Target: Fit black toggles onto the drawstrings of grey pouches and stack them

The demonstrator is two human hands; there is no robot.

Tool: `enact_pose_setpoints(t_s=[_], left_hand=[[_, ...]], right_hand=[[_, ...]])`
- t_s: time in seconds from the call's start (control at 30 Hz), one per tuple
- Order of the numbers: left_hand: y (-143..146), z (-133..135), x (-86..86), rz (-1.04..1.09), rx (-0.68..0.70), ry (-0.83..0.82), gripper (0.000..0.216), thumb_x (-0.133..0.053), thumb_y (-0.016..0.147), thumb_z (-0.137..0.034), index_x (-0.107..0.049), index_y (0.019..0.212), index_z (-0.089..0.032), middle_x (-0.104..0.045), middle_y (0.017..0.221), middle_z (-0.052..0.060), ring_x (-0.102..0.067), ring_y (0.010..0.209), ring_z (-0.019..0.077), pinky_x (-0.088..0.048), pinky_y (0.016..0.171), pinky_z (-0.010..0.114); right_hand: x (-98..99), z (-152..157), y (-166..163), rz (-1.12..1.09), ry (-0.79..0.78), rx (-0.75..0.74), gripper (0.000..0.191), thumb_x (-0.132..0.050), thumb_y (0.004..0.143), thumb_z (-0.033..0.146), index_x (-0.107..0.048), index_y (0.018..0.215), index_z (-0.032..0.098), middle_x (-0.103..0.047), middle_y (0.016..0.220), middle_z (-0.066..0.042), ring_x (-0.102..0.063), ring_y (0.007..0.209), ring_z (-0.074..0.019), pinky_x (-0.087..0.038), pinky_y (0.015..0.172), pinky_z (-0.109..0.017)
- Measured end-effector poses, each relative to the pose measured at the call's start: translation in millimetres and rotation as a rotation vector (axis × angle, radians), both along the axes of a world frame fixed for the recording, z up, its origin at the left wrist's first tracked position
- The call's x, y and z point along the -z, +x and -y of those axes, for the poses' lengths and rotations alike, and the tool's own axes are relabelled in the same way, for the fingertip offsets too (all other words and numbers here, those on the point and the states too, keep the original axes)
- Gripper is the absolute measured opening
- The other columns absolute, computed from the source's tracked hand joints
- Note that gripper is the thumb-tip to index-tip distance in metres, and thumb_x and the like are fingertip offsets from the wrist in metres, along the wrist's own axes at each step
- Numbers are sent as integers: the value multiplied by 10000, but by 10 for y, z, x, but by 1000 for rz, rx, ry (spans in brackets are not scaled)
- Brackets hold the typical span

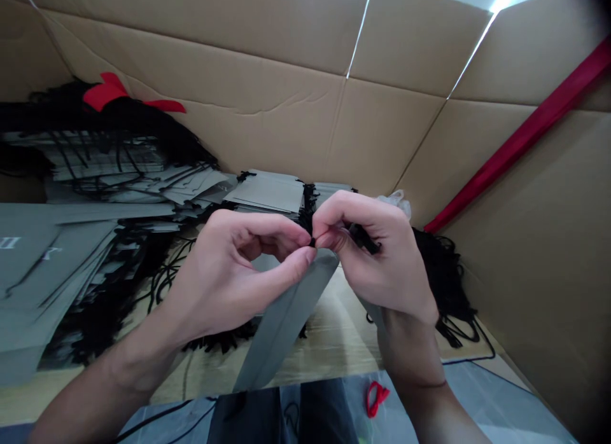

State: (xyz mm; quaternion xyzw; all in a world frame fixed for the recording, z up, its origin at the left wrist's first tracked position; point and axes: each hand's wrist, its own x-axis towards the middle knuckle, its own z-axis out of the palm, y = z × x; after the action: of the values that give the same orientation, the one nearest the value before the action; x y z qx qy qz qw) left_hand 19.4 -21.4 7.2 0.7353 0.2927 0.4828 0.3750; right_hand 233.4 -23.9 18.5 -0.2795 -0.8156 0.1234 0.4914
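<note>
Currently L hand & R hand pinch a tiny black bit btwn thumb & fingertips, w/ more black cord tucked in R hand. Grey panel slants just below, over table; grey stack to L, black cord heap to R.
</note>
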Motion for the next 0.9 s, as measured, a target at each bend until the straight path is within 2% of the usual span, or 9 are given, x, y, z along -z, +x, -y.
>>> enact_pose_setpoints(t_s=[0.2,0.37,0.47,0.57,0.63,0.7,0.8,0.9], left_hand=[[-71,-39,-42,-48,133,-110,81,-842,937,-164,-866,906,-235,-757,748,-49,-644,660,61,-489,560,99],[-88,-74,-82,28,209,-235,130,-924,894,-173,-861,983,-243,-806,819,-55,-690,683,60,-519,572,84],[-75,-78,-93,91,200,-245,158,-911,930,-194,-814,1045,-240,-836,836,-49,-722,669,69,-534,559,91],[-62,-62,-85,140,186,-192,261,-936,896,-168,-746,1063,-234,-855,845,-27,-786,725,116,-609,638,135],[-61,-48,-74,135,174,-145,275,-937,890,-165,-739,1068,-232,-857,858,-14,-815,778,140,-652,717,170],[-66,-40,-65,116,145,-116,248,-925,904,-174,-755,1075,-231,-858,879,-6,-822,799,148,-667,753,188],[-69,-36,-56,98,98,-85,198,-919,909,-182,-803,1063,-228,-859,885,0,-823,792,152,-656,706,183],[-51,-28,-48,113,22,-27,145,-923,903,-179,-843,1011,-233,-862,908,-2,-824,799,144,-655,701,173]], right_hand=[[-3,-9,-13,-13,-52,-66,309,-573,867,-84,-681,861,205,-694,833,32,-623,763,-138,-474,674,-288],[-12,-23,45,-53,-40,-62,237,-672,975,-20,-683,910,208,-678,868,18,-599,774,-135,-495,702,-286],[-15,-27,95,-97,-110,-107,156,-809,1007,90,-715,1013,214,-660,903,22,-572,750,-120,-492,664,-266],[-20,-27,106,-83,-191,-185,349,-974,909,182,-751,1174,232,-666,945,28,-583,764,-121,-509,642,-253],[-22,-26,94,-51,-211,-190,460,-1007,882,217,-751,1263,245,-666,962,25,-600,786,-131,-537,656,-256],[-21,-23,81,-43,-229,-168,483,-988,908,246,-737,1320,253,-670,975,19,-617,789,-139,-560,660,-264],[-9,-4,72,-79,-235,-139,405,-967,922,226,-736,1255,252,-692,996,13,-628,767,-133,-559,630,-262],[0,36,64,-174,-154,-83,403,-950,900,125,-690,1166,279,-710,1042,9,-623,759,-135,-523,583,-275]])
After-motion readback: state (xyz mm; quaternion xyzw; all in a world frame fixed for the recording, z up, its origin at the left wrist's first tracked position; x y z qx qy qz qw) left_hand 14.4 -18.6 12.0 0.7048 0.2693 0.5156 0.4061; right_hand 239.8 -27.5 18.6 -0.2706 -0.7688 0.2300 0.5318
